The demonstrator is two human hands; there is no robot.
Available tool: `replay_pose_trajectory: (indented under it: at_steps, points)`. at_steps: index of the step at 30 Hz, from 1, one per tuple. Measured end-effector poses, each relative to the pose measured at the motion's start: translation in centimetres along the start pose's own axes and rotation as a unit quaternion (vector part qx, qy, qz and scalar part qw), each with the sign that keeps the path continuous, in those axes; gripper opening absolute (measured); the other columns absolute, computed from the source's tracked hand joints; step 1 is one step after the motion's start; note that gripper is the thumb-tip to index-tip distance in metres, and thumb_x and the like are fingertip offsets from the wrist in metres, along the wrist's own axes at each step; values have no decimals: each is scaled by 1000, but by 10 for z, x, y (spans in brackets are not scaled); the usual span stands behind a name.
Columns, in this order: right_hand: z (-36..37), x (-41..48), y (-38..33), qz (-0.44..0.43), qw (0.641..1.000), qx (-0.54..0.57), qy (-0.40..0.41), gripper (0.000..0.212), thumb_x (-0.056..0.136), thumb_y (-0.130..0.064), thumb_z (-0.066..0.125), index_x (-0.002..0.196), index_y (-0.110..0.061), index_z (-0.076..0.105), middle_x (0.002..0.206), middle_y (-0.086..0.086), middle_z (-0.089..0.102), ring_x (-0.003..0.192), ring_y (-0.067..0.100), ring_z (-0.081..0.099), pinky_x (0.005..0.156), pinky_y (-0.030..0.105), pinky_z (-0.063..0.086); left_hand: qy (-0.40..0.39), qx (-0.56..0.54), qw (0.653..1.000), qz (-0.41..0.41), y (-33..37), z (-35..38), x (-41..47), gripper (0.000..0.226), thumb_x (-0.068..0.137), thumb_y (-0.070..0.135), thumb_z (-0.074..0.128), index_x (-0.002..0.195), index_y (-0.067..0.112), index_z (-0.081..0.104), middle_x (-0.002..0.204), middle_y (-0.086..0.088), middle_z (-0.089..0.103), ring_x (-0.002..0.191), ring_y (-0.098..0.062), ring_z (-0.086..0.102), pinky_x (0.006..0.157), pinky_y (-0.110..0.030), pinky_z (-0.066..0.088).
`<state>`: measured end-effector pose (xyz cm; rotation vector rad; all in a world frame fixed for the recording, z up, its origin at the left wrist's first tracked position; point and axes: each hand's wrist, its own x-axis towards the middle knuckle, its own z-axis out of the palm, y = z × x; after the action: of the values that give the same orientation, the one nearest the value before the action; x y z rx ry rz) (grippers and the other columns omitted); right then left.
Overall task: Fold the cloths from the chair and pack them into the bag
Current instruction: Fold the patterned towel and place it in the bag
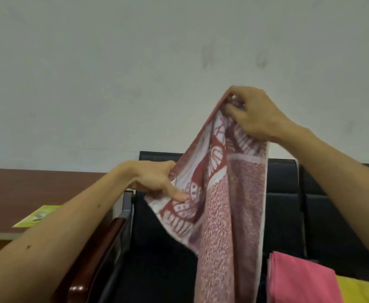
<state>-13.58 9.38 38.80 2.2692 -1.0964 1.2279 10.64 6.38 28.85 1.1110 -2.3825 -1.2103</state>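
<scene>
Stretches both bare forearms out from the bottom corners, the left one closest to the lens. Holds a patterned red-and-white towel (229,204) in both hands, up in the air in front of a black chair (286,193). Clenches the right hand (251,112) round the towel's bunched top corner, raised high against the pale wall (91,73), fingers curled over the cloth. Pinches a side edge lower down with the left hand (155,178), thumb laid on the near face, the other fingers hidden behind the fabric. Draws that edge out to the left, so the upper part spreads slantwise between the two hands. Lets the rest hang straight down below the right hand, in front of the chair's backrest and seat, the lower end running out past the bottom of the view. Shows a white leaf-like pattern on red near the top and a speckled pink field below.

Looks down at a folded pink cloth (297,278) on the seat at lower right, just beside the hanging towel and touching a yellow cloth (362,289) in the corner; cannot tell which lies on top. Reaches over a glossy reddish-brown armrest (98,254) on the chair's left side, under the left forearm. Looks past that arm at a yellow-green packet (37,216) lying flat on a pale ledge, below a brown band along the wall.
</scene>
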Motion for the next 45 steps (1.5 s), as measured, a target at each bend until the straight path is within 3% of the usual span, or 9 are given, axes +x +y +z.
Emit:
replay_pose_trajectory:
  at_steps: [4, 9, 15, 26, 31, 34, 38, 42, 45]
  points:
    - [-25, -27, 29, 68, 972, -58, -216, 17, 91, -41, 64, 87, -24, 66, 84, -9, 68, 78, 12, 65, 64, 27, 45, -45, 31, 997, -61, -25, -14, -20, 40, 78, 20, 82, 113, 6, 69, 117, -17, 71, 109, -36, 68, 95, -47, 54]
    - [-8, -102, 53, 114, 976, -65, -174, 23, 90, -46, 60, 88, -23, 62, 79, -9, 66, 73, 8, 62, 64, 29, 49, 162, 109, 981, -19, -34, -8, -34, 6, 76, 29, 76, 72, 24, 77, 83, -1, 78, 77, -16, 74, 71, -32, 60]
    - [52, -215, 69, 253, 944, 115, -180, 24, 83, -35, 74, 72, -16, 65, 63, -4, 70, 55, 2, 64, 55, 22, 49, 315, -130, 939, 40, -93, 66, -41, 27, 82, 23, 66, 102, 6, 74, 90, -11, 77, 82, -21, 74, 70, -26, 59]
    - [122, -349, 58, 527, 753, 376, -117, 17, 72, -18, 80, 69, -11, 65, 68, 14, 71, 59, 22, 69, 52, 28, 56, 413, -445, 777, -164, -195, 217, -12, 32, 98, 29, 55, 107, 2, 68, 95, -19, 75, 84, -30, 74, 65, -33, 61]
    - [150, -387, 39, 648, 637, 418, -17, 10, 83, -10, 73, 76, -8, 66, 66, 14, 67, 54, 24, 65, 50, 30, 53, 410, -542, 682, -270, -208, 248, -2, 50, 82, 28, 75, 119, -3, 63, 111, -32, 68, 102, -46, 67, 91, -60, 54]
    - [158, -397, 31, 668, 627, 400, -27, 9, 89, -9, 68, 84, -4, 63, 67, 13, 65, 56, 24, 64, 52, 31, 51, 428, -540, 651, -318, -214, 257, 4, 58, 76, 30, 81, 123, 12, 53, 107, -23, 69, 98, -40, 70, 91, -58, 55]
    - [165, -392, 20, 657, 640, 396, -42, 11, 90, -12, 68, 82, -5, 65, 72, 15, 68, 63, 26, 65, 60, 35, 51, 407, -541, 659, -328, -205, 255, 7, 84, 63, 40, 89, 131, 14, 46, 109, -23, 69, 92, -38, 72, 79, -51, 60]
    - [172, -385, 7, 641, 671, 359, -96, 24, 82, -44, 73, 81, -21, 71, 78, 7, 75, 75, 27, 72, 74, 48, 54, 392, -491, 713, -311, -189, 261, 8, 37, 88, 34, 71, 111, 14, 52, 90, -15, 75, 74, -25, 75, 52, -32, 58]
    - [179, -376, -2, 644, 638, 417, -67, 16, 88, -25, 71, 76, -15, 68, 78, 13, 71, 74, 30, 66, 67, 41, 50, 378, -464, 769, -224, -180, 265, 8, 20, 95, 26, 62, 95, 7, 67, 78, -16, 75, 66, -23, 74, 51, -28, 58]
